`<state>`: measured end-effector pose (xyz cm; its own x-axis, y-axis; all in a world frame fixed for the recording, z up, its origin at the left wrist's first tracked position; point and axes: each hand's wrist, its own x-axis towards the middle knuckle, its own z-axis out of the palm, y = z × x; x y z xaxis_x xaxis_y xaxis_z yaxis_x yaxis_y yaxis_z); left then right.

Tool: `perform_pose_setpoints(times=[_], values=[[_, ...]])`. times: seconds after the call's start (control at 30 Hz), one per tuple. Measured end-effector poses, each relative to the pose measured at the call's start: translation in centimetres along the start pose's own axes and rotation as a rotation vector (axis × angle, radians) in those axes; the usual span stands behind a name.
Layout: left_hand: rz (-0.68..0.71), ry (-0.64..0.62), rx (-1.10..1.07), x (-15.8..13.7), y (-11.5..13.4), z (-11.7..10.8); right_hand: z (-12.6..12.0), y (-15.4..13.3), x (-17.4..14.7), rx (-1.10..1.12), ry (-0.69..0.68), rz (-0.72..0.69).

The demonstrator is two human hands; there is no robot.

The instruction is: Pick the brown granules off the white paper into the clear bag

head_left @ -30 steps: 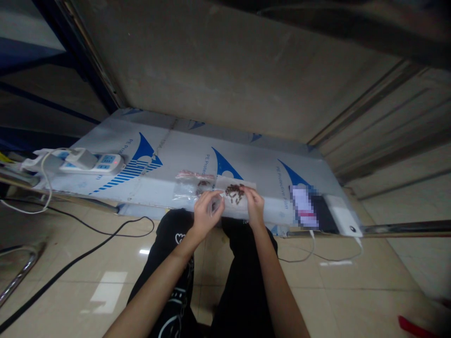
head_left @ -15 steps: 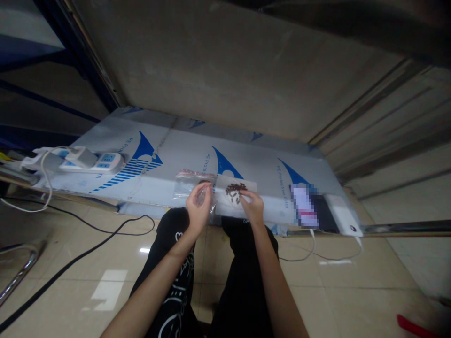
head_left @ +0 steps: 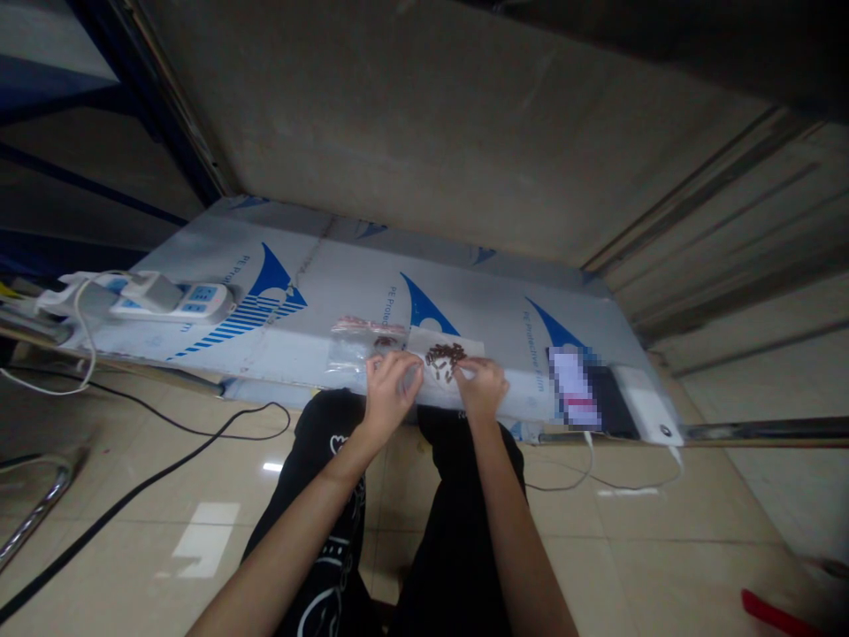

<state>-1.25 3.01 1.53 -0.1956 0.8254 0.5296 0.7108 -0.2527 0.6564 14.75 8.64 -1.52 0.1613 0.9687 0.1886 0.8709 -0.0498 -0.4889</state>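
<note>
A heap of small, dark brown, rod-like pieces [head_left: 444, 354] lies on a white sheet [head_left: 473, 349]. At the heap's right edge is my right hand [head_left: 484, 387], thumb and fingers pinched together at the pieces; what sits between the tips is too small to make out. My left hand [head_left: 391, 389] is at the left side of the sheet, its thumb and fingertips curled to meet, and anything in them is hidden. Beyond and left of it lies a clear plastic zip bag [head_left: 346, 352] with a few brown pieces [head_left: 386, 341] inside.
A film-covered table [head_left: 318, 274] carries a white power strip [head_left: 205, 303] with plugs at the left. A phone [head_left: 571, 389] and a white power bank [head_left: 645, 405] lie at the right, with cables hanging down. Behind stands a grey panel [head_left: 398, 124].
My left hand has moved right, off the plastic bag and toward the white sheet. My right hand has shifted slightly right and stays at the brown heap.
</note>
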Motion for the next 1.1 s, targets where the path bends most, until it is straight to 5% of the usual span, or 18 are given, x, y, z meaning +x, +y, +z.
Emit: perform_pose_setpoints(times=[0.43,0.67,0.83,1.1], values=[[-0.021,-0.201,0.133,-0.2,-0.5,0.6,0.9,-0.7,0.1,-0.005,0.007,0.016],[-0.073,-0.208,0.183,-0.2,-0.9,0.8,0.6,-1.8,0.1,0.346,0.049,-0.086],[-0.092,-0.232,0.231,-0.2,-1.0,0.9,-0.2,-2.7,-0.2,0.565,-0.098,-0.300],[-0.089,-0.295,0.241,-0.3,-0.9,1.0,-0.5,-3.3,-1.0,0.599,-0.282,-0.390]])
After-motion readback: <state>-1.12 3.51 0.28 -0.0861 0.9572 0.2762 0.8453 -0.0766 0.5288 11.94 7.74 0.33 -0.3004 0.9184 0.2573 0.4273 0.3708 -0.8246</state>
